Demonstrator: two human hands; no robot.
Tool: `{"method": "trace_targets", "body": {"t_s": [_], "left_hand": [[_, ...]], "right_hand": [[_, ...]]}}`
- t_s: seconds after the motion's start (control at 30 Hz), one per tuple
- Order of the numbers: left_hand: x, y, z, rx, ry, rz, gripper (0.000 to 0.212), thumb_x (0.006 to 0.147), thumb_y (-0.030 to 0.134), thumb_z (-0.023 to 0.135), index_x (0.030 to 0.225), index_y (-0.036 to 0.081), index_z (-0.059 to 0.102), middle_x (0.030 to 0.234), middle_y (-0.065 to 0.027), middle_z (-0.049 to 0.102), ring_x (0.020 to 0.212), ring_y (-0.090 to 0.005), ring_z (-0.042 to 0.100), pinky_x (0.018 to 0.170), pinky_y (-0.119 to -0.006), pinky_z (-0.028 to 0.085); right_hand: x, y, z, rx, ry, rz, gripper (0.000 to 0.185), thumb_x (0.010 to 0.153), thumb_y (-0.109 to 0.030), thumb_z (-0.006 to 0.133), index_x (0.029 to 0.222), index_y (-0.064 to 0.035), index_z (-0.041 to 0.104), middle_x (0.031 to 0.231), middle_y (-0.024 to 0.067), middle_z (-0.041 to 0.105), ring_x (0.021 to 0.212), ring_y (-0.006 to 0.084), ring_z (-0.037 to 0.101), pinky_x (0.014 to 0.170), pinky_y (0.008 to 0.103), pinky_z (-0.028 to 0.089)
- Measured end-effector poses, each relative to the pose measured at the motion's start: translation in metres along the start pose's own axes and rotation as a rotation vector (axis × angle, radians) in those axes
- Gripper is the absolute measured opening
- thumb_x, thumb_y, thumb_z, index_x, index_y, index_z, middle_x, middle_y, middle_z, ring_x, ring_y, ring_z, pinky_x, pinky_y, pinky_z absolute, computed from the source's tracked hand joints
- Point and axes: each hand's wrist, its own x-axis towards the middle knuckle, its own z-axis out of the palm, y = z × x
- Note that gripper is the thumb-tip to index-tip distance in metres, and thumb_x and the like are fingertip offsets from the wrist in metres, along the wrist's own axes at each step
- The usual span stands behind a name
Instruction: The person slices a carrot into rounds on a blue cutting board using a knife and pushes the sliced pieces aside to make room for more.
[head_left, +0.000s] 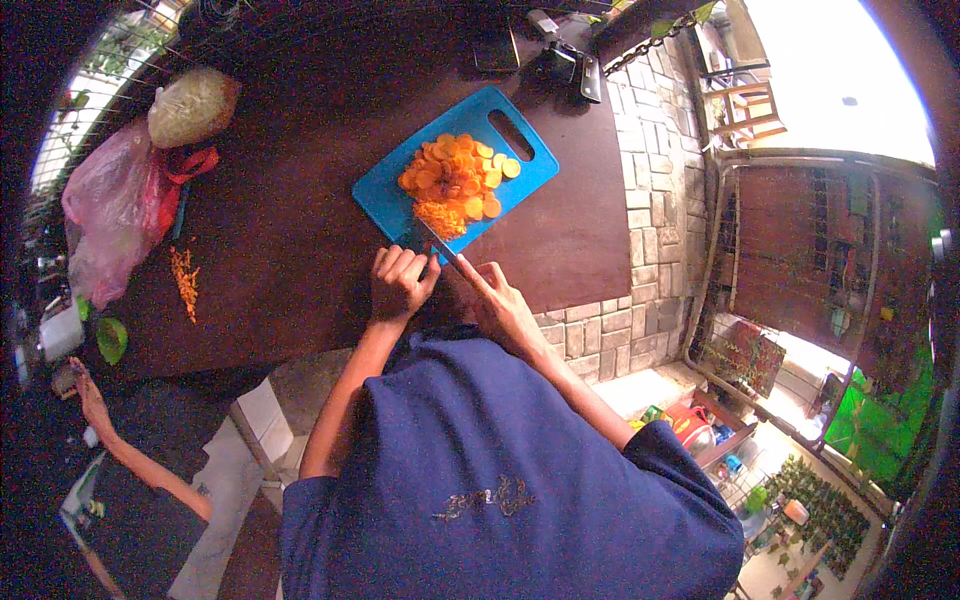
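On the dark table, a blue cutting board (390, 191) bears a heap of sliced orange carrots (450, 169) and, at its near side, a small mound of finely shredded carrot (441, 221). My right hand (506, 304) holds a knife (444, 246), a finger stretched along it; the blade points away over the board's near edge, against the shreds. Beside it, my left hand (403, 277) is curled at the board's near corner, its thumb close to the blade. Whether the left hand holds anything is hidden.
To the left lie a pink plastic bag (112, 202), a filled clear bag (191, 109), loose orange shreds (184, 281) and a green leaf (112, 340). Another person's hand (90, 394) is at the far left. Dark devices (570, 67) stand at the table's back right; a chain hangs beyond.
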Motion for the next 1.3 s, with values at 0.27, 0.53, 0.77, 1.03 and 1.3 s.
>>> {"method": "trace_targets", "body": {"t_s": [0.27, 0.53, 0.77, 1.03, 1.3], "left_hand": [[-0.004, 0.005, -0.003, 0.008, -0.035, -0.014, 0.022, 0.086, 0.020, 0.073, 0.070, 0.008, 0.064, 0.072, -0.0063, 0.057, 0.075, -0.0267, 0.058, 0.071, -0.042, 0.045], [-0.004, 0.005, -0.008, 0.049, -0.087, -0.018, 0.018, 0.082, 0.022, 0.076, 0.078, 0.007, 0.067, 0.077, -0.0067, 0.061, 0.078, -0.0268, 0.060, 0.072, -0.042, 0.047], [0.004, 0.011, 0.001, 0.081, -0.114, -0.107, 0.017, 0.082, 0.020, 0.077, 0.090, 0.010, 0.065, 0.080, -0.0059, 0.063, 0.081, -0.0271, 0.063, 0.073, -0.043, 0.049], [0.001, 0.018, 0.005, 0.135, -0.009, -0.190, 0.016, 0.090, 0.023, 0.070, 0.099, 0.009, 0.067, 0.084, -0.0084, 0.066, 0.084, -0.0310, 0.065, 0.076, -0.045, 0.050], [0.004, 0.014, 0.053, -0.169, 0.111, -0.634, 0.024, 0.091, 0.032, 0.072, 0.091, 0.009, 0.073, 0.087, -0.0135, 0.072, 0.088, -0.0352, 0.066, 0.080, -0.047, 0.049]], "right_hand": [[0.001, 0.019, 0.013, 0.010, -0.016, -0.017, 0.088, 0.089, -0.014, 0.068, 0.164, -0.0264, 0.024, 0.140, 0.0467, 0.045, 0.101, 0.0539, 0.067, 0.085, 0.0548, 0.059], [0.003, 0.007, 0.009, -0.048, -0.007, -0.023, 0.086, 0.088, -0.015, 0.069, 0.163, -0.0282, 0.028, 0.139, 0.0467, 0.046, 0.101, 0.0529, 0.068, 0.085, 0.0537, 0.060], [0.002, 0.015, 0.007, -0.144, 0.037, -0.024, 0.088, 0.087, -0.017, 0.071, 0.162, -0.0314, 0.029, 0.139, 0.0443, 0.048, 0.103, 0.0523, 0.068, 0.085, 0.0518, 0.060], [0.024, 0.002, -0.030, -0.227, 0.029, -0.158, 0.078, 0.089, -0.009, 0.066, 0.158, -0.0300, 0.038, 0.133, 0.0300, 0.055, 0.100, 0.0470, 0.070, 0.082, 0.0506, 0.061], [0.036, 0.030, -0.066, -0.138, 0.119, -0.331, 0.056, 0.084, 0.002, 0.060, 0.136, -0.0194, 0.062, 0.118, 0.0170, 0.059, 0.095, 0.0406, 0.066, 0.083, 0.0491, 0.058]]}}
